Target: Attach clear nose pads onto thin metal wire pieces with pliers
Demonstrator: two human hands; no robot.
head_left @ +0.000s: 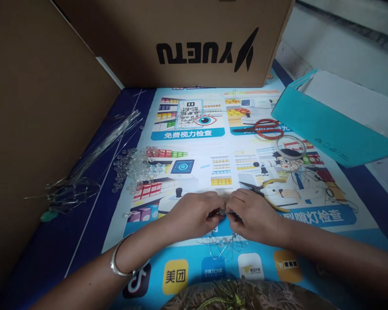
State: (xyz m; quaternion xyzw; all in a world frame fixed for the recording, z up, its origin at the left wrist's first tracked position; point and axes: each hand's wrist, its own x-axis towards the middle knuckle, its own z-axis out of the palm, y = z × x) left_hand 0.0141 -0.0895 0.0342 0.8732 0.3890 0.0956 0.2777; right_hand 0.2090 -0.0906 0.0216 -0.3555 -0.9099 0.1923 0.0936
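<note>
Covered by a printed poster mat (194,172) over a dark blue surface (84,241). At ten o'clock, a bundle of thin wires (93,150); just beside it toward centre, a scatter of clear beads (136,165). At one o'clock, red-handled scissors (261,128); at two, a teal folder (323,129). Right of centre, yellow-handled pliers (261,189). At twelve, a cardboard box (194,43).

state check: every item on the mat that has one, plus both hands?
left hand: pinched on wire piece
right hand: pinched on wire piece
wire piece: held, loops hanging below the hands
red scissors: closed, lying flat
pliers: lying flat, untouched
clear beads: loose pile
</note>
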